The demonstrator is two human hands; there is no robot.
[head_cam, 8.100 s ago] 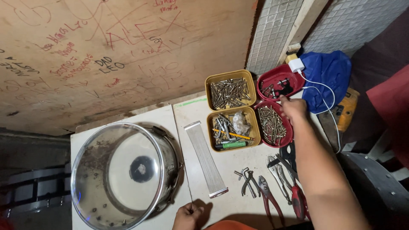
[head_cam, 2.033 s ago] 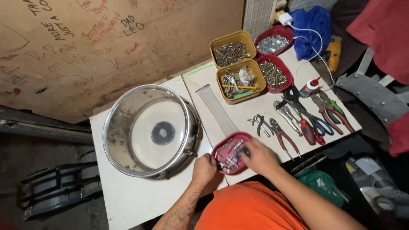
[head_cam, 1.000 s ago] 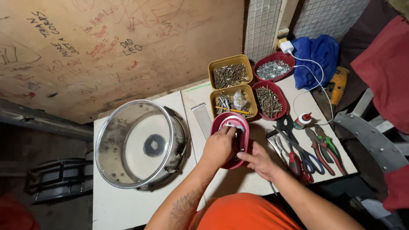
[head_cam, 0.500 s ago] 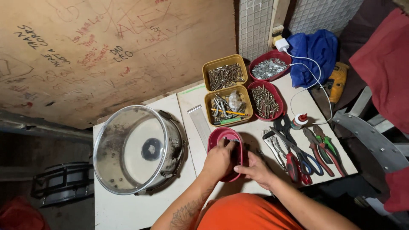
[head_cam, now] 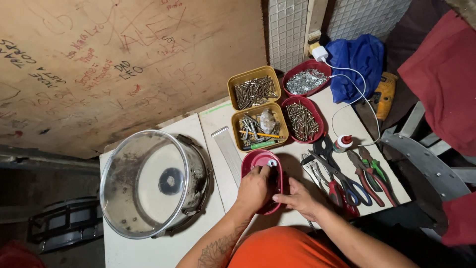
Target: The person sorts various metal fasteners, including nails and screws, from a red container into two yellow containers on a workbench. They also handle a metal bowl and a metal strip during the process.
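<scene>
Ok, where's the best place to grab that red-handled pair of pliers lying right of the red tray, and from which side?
Probably by the two handles of the red pliers, pinched together from above. They lie flat on the table with the handles toward the person, near the right hand. The scissors crowd the jaw end, so coming in at the handle end looks clearer.

On the worktop [head_cam: 163, 250], the drum [head_cam: 153, 183] lies at nine o'clock of the tray [head_cam: 255, 160]; pliers [head_cam: 369, 173] at three.
</scene>
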